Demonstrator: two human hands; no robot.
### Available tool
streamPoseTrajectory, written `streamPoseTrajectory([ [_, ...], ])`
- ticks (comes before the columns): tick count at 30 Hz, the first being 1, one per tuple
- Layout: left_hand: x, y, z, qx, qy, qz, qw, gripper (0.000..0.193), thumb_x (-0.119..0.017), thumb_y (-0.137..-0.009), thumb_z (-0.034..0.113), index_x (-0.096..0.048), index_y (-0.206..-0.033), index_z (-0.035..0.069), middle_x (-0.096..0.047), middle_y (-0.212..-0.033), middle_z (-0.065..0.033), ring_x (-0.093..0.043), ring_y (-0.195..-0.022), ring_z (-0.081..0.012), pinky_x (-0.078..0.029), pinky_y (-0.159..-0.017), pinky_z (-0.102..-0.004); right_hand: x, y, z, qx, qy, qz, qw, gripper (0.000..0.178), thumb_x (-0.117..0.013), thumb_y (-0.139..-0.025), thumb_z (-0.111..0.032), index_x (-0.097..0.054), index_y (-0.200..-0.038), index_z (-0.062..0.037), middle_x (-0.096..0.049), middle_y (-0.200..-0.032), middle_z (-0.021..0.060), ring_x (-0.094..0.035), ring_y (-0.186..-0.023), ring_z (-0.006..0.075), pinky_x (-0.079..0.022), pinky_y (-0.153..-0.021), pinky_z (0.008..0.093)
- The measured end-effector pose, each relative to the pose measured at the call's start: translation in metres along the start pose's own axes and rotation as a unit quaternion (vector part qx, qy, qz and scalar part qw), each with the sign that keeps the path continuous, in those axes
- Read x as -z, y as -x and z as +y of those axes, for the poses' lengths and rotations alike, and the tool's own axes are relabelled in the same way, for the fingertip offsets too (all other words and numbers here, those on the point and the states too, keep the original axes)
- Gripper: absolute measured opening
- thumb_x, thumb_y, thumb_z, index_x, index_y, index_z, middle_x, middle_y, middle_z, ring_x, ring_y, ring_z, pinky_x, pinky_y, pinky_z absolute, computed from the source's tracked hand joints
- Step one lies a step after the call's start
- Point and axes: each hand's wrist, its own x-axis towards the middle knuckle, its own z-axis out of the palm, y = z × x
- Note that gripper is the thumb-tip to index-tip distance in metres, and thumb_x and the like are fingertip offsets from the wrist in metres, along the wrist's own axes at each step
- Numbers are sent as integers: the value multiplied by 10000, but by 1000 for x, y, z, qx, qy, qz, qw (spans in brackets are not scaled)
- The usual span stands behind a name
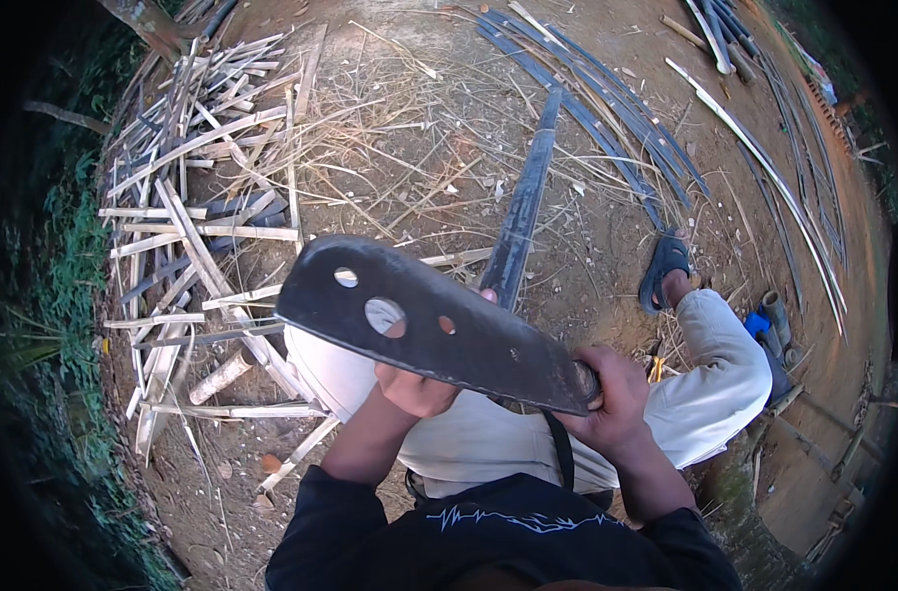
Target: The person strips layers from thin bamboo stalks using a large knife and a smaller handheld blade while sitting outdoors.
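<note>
My right hand is closed round the short handle of a broad dark cleaver. Its wide blade has several holes and stretches across my lap to the left. Partly hidden behind the blade, my left hand is closed, with a fingertip showing above the blade's upper edge. That fingertip touches the near end of a dark, flat bamboo strip, which slants up and away over the ground. The blade covers the strip's lower end and most of my left fingers.
A loose pile of split bamboo pieces lies at left. Pale shavings litter the ground ahead. Long dark strips lie at far right, near my sandalled foot. A blue object sits beside cut bamboo tubes.
</note>
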Motion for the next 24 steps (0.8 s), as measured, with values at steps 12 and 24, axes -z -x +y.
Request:
streamPoseTrajectory([
  [12, 11, -28, 9, -100, -32, 67, 992, 333, -729, -545, 46, -748, -877, 25, -678, -1079, -193, -699, -894, -288, -586, -755, -383, 11, -3, 5, -64, -35, -56, 996, 485, -867, -635, -277, -620, -953, -7, -618, -759, 117, -636, -641, 299, -498, -581, 372],
  [24, -1, -40, 10, -176, -106, 86, 975, 252, -719, -638, 19, -712, -890, 9, -680, -890, -80, -655, -715, -182, -499, -580, -278, -6, -2, 35, -55, 8, -32, 998, 387, -810, -614, -179, -623, -922, -37, -607, -724, 109, -627, -589, 265, -484, -558, 338],
])
